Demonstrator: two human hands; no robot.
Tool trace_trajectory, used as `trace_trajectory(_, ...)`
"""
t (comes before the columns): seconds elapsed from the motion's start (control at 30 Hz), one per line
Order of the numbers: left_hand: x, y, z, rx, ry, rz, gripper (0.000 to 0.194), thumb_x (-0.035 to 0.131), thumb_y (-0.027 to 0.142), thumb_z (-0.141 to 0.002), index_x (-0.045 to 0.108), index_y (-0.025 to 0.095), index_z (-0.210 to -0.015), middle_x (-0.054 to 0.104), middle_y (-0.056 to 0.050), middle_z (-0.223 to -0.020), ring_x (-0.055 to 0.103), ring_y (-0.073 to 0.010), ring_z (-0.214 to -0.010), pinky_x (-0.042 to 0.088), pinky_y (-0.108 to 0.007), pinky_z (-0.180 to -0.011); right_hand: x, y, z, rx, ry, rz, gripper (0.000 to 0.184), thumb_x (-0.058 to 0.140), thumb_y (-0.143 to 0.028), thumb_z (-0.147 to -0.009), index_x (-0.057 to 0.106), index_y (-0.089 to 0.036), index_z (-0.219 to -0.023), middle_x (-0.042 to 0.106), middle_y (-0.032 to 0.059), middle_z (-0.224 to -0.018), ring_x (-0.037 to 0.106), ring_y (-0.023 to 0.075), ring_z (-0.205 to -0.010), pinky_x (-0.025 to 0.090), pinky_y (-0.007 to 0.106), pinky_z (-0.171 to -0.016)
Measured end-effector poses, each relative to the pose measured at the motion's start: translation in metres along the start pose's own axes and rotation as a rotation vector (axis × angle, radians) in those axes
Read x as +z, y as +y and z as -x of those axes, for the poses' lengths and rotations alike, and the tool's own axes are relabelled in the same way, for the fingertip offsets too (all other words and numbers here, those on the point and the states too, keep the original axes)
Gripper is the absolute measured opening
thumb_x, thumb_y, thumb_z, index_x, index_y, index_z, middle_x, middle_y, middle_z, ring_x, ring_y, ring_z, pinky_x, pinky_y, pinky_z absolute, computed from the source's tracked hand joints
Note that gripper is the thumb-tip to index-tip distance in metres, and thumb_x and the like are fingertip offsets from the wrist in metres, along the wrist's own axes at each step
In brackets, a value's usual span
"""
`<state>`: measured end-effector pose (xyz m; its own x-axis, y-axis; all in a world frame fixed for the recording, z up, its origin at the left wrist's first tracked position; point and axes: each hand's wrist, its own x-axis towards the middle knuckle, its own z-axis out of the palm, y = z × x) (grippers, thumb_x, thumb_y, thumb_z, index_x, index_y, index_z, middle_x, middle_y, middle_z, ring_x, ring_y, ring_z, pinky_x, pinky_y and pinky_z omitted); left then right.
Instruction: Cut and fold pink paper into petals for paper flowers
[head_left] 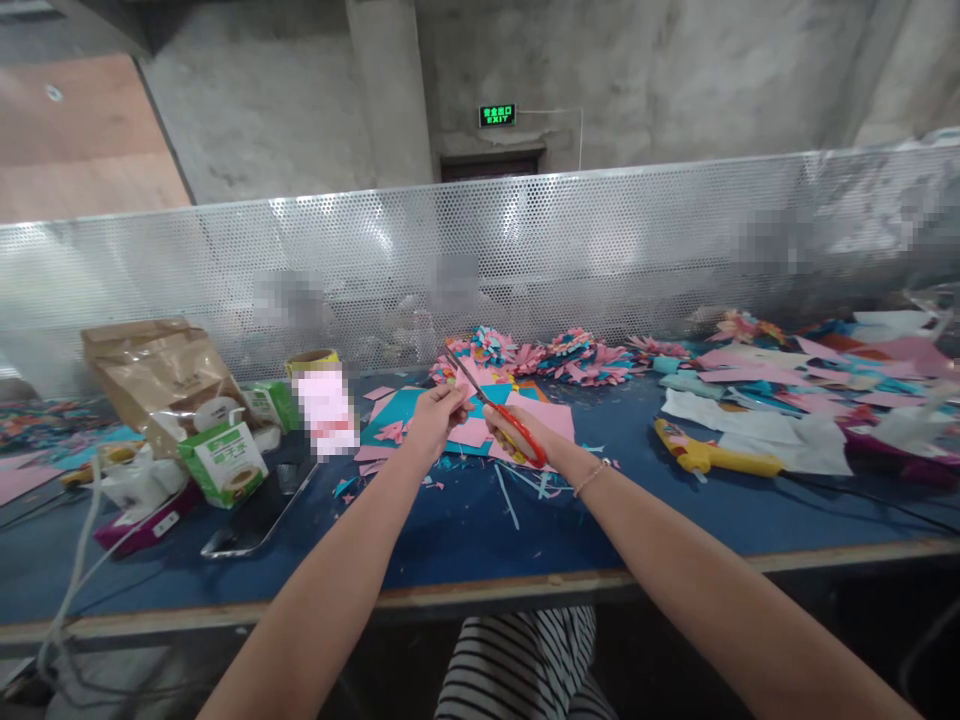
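Your left hand (441,415) is pinching a small pink paper piece (464,388) between thumb and fingers. Your right hand (517,428) is gripping red-handled scissors (537,452), fingers curling around the handles, blades meeting the piece. Paper sheets (551,415) are lying beneath on the blue table (465,550); fringed paper flowers (577,355) are sitting beyond.

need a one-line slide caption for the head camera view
Left hand holding pink paper, right hand holding red-handled scissors at it, above a blue table with paper scraps.
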<state>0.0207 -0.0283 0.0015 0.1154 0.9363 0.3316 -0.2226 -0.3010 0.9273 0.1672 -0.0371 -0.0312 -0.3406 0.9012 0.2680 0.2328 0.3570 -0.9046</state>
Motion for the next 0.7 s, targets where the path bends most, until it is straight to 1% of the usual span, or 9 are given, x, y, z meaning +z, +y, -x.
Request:
trace_trajectory(0.13, 0.001, -0.004, -0.001, -0.021, -0.019, -0.021, 0.029, 0.069, 0.036, -0.057, 0.05, 0.014, -0.052, 0.051, 0.002, -0.046, 0.041, -0.005, -0.04, 0.033, -0.021, -0.044, 0.001, -0.004, 0.001, 0.066, 0.045, 0.04, 0.049, 0.035, -0.065, -0.074, 0.042, -0.018, -0.062, 0.037, -0.0042, -0.042, 0.035, 0.0067, -0.035, 0.032, 0.018, -0.034)
trace_trajectory(0.23, 0.001, -0.004, -0.001, -0.029, -0.004, -0.021, 0.03, 0.07, 0.037, -0.055, 0.051, 0.014, -0.053, 0.052, 0.001, -0.047, 0.041, -0.0049, -0.04, 0.033, -0.021, -0.044, 0.001, -0.01, 0.001, 0.089, 0.097, 0.105, 0.046, 0.039, -0.062, -0.073, 0.043, -0.018, -0.06, 0.038, -0.0038, -0.041, 0.036, 0.0072, -0.034, 0.031, 0.019, -0.034)
trace_trajectory(0.3, 0.001, -0.003, 0.0, -0.05, 0.013, -0.013, 0.031, 0.07, 0.037, -0.054, 0.051, 0.014, -0.053, 0.052, 0.001, -0.048, 0.044, -0.0059, -0.042, 0.035, -0.021, -0.045, 0.0, -0.012, 0.0, 0.068, 0.129, 0.193, 0.045, 0.039, -0.059, -0.075, 0.044, -0.018, -0.06, 0.039, -0.0033, -0.041, 0.037, 0.0078, -0.035, 0.031, 0.02, -0.035)
trace_trajectory(0.37, 0.001, -0.002, 0.0, -0.076, 0.034, -0.013, 0.029, 0.07, 0.038, -0.054, 0.053, 0.014, -0.056, 0.052, 0.0, -0.049, 0.048, -0.0079, -0.047, 0.038, -0.021, -0.048, -0.006, -0.01, -0.004, 0.058, 0.171, 0.338, 0.043, 0.039, -0.056, -0.076, 0.046, -0.017, -0.06, 0.042, -0.0017, -0.043, 0.04, 0.0093, -0.037, 0.032, 0.022, -0.037)
trace_trajectory(0.4, 0.001, -0.002, 0.0, -0.085, 0.049, -0.021, 0.028, 0.07, 0.037, -0.054, 0.055, 0.014, -0.058, 0.053, 0.0, -0.051, 0.05, -0.0089, -0.05, 0.04, -0.022, -0.05, -0.009, -0.007, -0.006, 0.069, 0.215, 0.447, 0.041, 0.041, -0.055, -0.075, 0.048, -0.017, -0.061, 0.046, -0.0004, -0.046, 0.043, 0.0107, -0.039, 0.033, 0.023, -0.04)
trace_trajectory(0.5, -0.001, -0.004, -0.003, -0.09, 0.127, -0.053, 0.022, 0.069, 0.033, -0.055, 0.059, 0.015, -0.064, 0.055, 0.0, -0.059, 0.051, -0.0093, -0.056, 0.043, -0.024, -0.055, -0.024, 0.007, -0.011, 0.063, 0.272, 0.586, 0.03, 0.054, -0.046, -0.069, 0.053, -0.016, -0.065, 0.058, 0.008, -0.063, 0.055, 0.0176, -0.058, 0.036, 0.025, -0.051)
trace_trajectory(0.53, -0.001, -0.005, -0.005, -0.088, 0.16, -0.058, 0.02, 0.068, 0.03, -0.055, 0.06, 0.015, -0.064, 0.054, 0.0, -0.06, 0.049, -0.0087, -0.056, 0.043, -0.024, -0.055, -0.029, 0.013, -0.012, 0.068, 0.27, 0.71, 0.028, 0.052, -0.042, -0.071, 0.055, -0.015, -0.069, 0.06, 0.011, -0.071, 0.057, 0.0197, -0.065, 0.037, 0.026, -0.054)
trace_trajectory(0.6, -0.003, -0.007, -0.008, -0.082, 0.221, -0.061, 0.015, 0.066, 0.026, -0.056, 0.059, 0.015, -0.063, 0.051, 0.002, -0.059, 0.045, -0.0074, -0.053, 0.041, -0.022, -0.052, -0.037, 0.025, -0.012, 0.14, 0.229, 0.896, 0.027, 0.05, -0.038, -0.072, 0.059, -0.013, -0.076, 0.062, 0.0167, -0.081, 0.059, 0.024, -0.074, 0.039, 0.028, -0.059)
trace_trajectory(0.7, -0.006, -0.009, -0.012, -0.078, 0.271, -0.07, 0.009, 0.064, 0.022, -0.056, 0.058, 0.016, -0.06, 0.05, 0.003, -0.056, 0.042, -0.0064, -0.05, 0.035, -0.019, -0.046, -0.043, 0.037, -0.012, 0.19, 0.154, 1.038, 0.029, 0.05, -0.035, -0.071, 0.062, -0.009, -0.078, 0.062, 0.0216, -0.086, 0.059, 0.0289, -0.083, 0.041, 0.032, -0.065)
